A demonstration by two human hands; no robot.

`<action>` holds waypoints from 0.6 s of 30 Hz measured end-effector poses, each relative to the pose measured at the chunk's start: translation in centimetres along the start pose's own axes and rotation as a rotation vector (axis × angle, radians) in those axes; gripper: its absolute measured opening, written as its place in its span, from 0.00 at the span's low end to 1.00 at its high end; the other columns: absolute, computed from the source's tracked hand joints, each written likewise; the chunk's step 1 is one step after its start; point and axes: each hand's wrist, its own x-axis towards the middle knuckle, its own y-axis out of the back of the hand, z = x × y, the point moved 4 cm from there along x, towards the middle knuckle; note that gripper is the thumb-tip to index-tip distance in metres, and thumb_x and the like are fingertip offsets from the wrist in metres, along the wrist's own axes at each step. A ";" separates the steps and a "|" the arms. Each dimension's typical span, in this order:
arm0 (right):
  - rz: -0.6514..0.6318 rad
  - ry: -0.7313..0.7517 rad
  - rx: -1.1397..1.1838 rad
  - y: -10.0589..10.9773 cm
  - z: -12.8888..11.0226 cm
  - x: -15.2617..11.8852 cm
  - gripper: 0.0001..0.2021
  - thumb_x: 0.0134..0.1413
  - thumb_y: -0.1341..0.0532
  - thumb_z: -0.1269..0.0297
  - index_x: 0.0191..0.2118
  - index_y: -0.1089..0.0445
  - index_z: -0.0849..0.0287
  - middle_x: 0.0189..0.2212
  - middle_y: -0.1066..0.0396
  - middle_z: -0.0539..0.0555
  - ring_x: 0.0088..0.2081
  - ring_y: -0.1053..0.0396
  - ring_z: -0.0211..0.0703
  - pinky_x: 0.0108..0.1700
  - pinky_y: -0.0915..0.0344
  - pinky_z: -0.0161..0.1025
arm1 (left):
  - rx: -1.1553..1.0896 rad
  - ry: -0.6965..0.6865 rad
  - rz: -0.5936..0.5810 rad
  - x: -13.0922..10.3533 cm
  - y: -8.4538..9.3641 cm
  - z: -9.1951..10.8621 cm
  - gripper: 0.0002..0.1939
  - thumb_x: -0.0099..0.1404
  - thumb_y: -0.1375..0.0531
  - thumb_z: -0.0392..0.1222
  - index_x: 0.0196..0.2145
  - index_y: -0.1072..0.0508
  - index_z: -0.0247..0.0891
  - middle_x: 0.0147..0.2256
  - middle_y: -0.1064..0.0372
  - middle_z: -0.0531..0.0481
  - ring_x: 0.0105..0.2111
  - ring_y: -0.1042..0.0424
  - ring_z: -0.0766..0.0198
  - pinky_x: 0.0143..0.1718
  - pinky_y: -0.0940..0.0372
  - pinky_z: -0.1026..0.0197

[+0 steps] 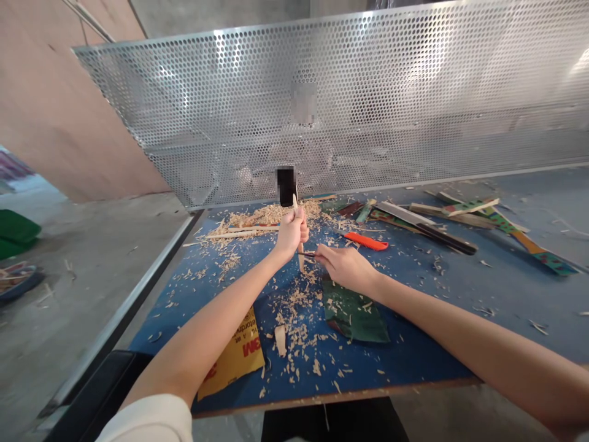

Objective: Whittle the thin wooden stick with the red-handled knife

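My left hand is closed around a slim pale wooden stick, held roughly upright over the blue table. One end of the stick rises above the fist, the other shows below it. To the right, my right hand pinches a small thin dark tool, whose far end meets the lower part of the stick. Its exact shape is too small to tell. Wood shavings lie beneath both hands. A green sheet lies under and in front of my right hand.
An orange-handled cutter, a dark-handled saw or blade and painted wood strips lie right. Yellow sandpaper is by my left forearm. A phone stands before the perforated metal screen. A wood chip lies near the front.
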 end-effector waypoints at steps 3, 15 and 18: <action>0.087 0.038 0.060 0.2 0.4 0.0 0.18 0.75 0.53 0.58 0.46 0.28 0.58 0.34 0.22 0.55 0.33 0.28 0.40 0.32 0.44 0.35 | 0.001 0.003 -0.052 0.1 -0.1 0.0 0.23 0.74 0.43 0.54 0.26 0.44 0.40 0.18 0.59 0.63 0.14 0.58 0.76 0.15 0.59 0.71; 0.319 0.052 0.225 0.7 1.7 0.1 0.16 0.73 0.49 0.59 0.46 0.24 0.54 0.37 0.20 0.54 0.36 0.25 0.41 0.36 0.36 0.36 | 0.480 0.113 -0.386 0.1 1.3 4.6 0.15 0.69 0.39 0.45 0.32 0.21 0.32 0.34 0.23 0.39 0.33 0.25 0.60 0.41 0.31 0.55; 0.314 0.011 0.288 1.0 1.7 0.2 0.16 0.73 0.49 0.57 0.44 0.24 0.54 0.37 0.20 0.52 0.34 0.25 0.40 0.35 0.36 0.36 | 0.593 0.083 -0.408 0.0 1.4 5.7 0.16 0.69 0.39 0.46 0.29 0.21 0.32 0.36 0.22 0.39 0.35 0.25 0.60 0.42 0.32 0.56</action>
